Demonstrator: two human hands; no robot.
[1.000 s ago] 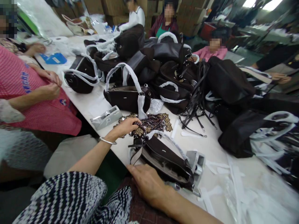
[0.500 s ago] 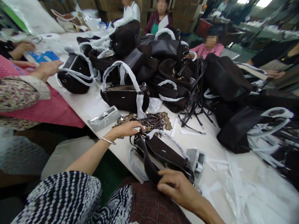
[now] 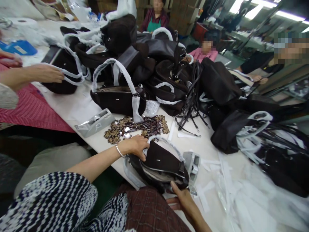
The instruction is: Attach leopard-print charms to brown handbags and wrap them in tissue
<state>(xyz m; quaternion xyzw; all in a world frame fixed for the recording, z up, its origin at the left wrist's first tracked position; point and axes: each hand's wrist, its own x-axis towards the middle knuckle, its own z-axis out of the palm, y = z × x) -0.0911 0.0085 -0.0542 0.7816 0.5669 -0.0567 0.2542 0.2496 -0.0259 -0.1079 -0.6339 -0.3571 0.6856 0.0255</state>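
Left fingers (image 3: pixel 143 154) and right fingers (image 3: pixel 174 187) against opposite ends of dark handbag (image 3: pixel 161 155)

We see a moderately lit room, brightest at two o'clock, where white ceiling lights (image 3: pixel 289 17) are blown out. The pale table (image 3: pixel 70 104) reflects a soft, even light; below its edge, toward eight o'clock, shadow swallows detail. The dark bags (image 3: pixel 219 82) at twelve o'clock lose texture. Glints dot the charms (image 3: pixel 126 129). The open bag (image 3: pixel 164 158) is fairly clear, but the plastic (image 3: pixel 260 199) at four o'clock smears. We notice wide-angle stretching at the edges, and pixelated faces (image 3: pixel 208 45).
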